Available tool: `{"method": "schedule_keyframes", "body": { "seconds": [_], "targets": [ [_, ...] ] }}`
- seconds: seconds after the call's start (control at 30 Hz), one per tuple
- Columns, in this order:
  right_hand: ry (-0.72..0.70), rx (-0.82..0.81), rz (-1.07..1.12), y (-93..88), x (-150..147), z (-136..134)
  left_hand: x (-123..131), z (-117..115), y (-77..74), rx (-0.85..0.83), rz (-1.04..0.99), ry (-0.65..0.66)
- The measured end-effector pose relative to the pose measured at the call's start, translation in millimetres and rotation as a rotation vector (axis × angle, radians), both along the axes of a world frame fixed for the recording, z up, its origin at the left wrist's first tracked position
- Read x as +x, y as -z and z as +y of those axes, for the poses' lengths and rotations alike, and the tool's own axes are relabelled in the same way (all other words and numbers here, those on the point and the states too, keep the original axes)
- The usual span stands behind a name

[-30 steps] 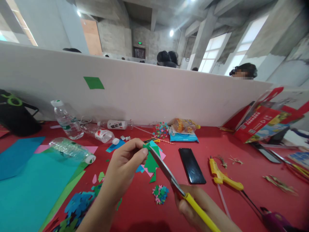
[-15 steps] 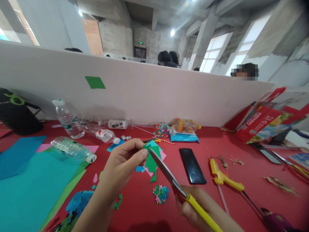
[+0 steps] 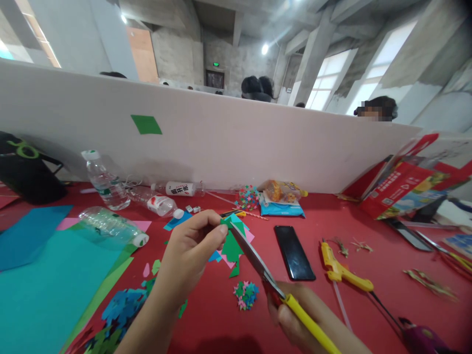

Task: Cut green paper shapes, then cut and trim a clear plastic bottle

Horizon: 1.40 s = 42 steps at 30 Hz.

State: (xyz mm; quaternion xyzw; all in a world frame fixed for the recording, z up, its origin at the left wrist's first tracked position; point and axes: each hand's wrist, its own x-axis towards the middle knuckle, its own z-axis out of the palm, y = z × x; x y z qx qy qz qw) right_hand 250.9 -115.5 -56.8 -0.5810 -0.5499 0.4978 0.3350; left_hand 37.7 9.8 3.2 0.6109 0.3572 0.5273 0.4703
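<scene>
left hand (image 3: 191, 246) pinches green paper scrap (image 3: 226, 222); right hand (image 3: 295, 309) grips scissors (image 3: 254, 256), blades slanting up-left, tips at scrap's right edge.

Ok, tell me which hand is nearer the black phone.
Right. The right hand is by the near end of the phone; the left hand is farther off, to its left.

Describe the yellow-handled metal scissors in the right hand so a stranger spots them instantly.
On the red tabletop, find the black rectangular phone right of centre. Below it, the right hand grips the yellow-handled metal scissors, silver blades slanting up-left toward green paper pinched by the left hand. Unlike the yellow glue gun lying nearby, they are held.
</scene>
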Motion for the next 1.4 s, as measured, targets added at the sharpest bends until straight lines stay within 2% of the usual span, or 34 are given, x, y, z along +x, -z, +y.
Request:
{"method": "schedule_keyframes", "body": {
  "seconds": [0.1,0.2,0.33,0.6,0.87,1.13,1.4],
  "targets": [
    [-0.089,-0.035,-0.024,-8.0,0,6,2,-1,0.8,-0.013,-0.005,-0.016],
    [-0.225,0.023,-0.017,-21.8,-3,14,4,-3,2.8,-0.018,-0.018,-0.034],
    [-0.246,0.079,0.012,-32.0,-7,20,7,-4,6.9,-0.027,-0.07,-0.031],
    [-0.246,-0.011,0.077,-20.6,-6,15,12,-5,12.0,-0.077,-0.197,0.005],
    [-0.138,-0.172,0.053,-15.2,-6,17,13,-4,13.3,-0.101,-0.232,0.035],
    [-0.141,-0.159,0.026,-19.4,-9,20,10,-3,14.7,-0.116,-0.243,0.073],
    [-0.172,-0.001,0.058,-18.1,-5,12,5,-2,8.3,-0.099,-0.178,0.081]
  ]
}}
